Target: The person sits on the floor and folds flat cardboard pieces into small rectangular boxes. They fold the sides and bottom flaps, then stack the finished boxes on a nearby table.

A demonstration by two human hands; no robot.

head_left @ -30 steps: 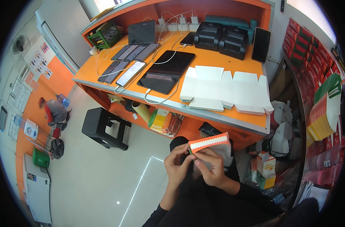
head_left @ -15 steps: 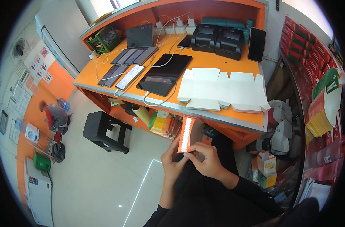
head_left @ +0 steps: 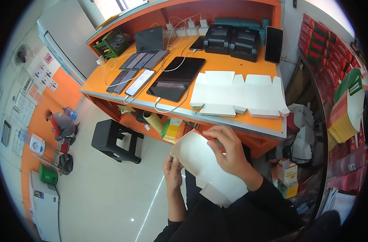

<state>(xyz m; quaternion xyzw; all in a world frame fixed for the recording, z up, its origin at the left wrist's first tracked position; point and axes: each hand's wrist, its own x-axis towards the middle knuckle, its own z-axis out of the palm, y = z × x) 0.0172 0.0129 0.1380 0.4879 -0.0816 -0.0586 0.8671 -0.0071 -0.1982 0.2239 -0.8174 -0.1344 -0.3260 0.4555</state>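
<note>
An unfolded carton point(head_left: 206, 157) is held over my lap, its plain white inside facing up and a little orange print showing at its top edge. My left hand point(head_left: 172, 171) grips its left edge, thumb on the near side. My right hand point(head_left: 234, 155) is at its upper right edge, with bent fingers and the thumb against the card. The fingertips' exact contact is partly hidden. Ahead, a stack of flat white carton blanks point(head_left: 238, 94) lies on the orange desk point(head_left: 176, 109).
On the desk are a black tablet point(head_left: 170, 90), several phones point(head_left: 139, 82) with charging cables and two black printers point(head_left: 232, 42). A black stool point(head_left: 115, 139) stands left. Stacked cartons point(head_left: 347, 117) and bagged packaging point(head_left: 301, 141) line the right. A person point(head_left: 63, 125) crouches far left.
The carton has gone from folded narrow, with its orange and white side showing, to spread open with the white inside up. My right hand has risen and my left has shifted left.
</note>
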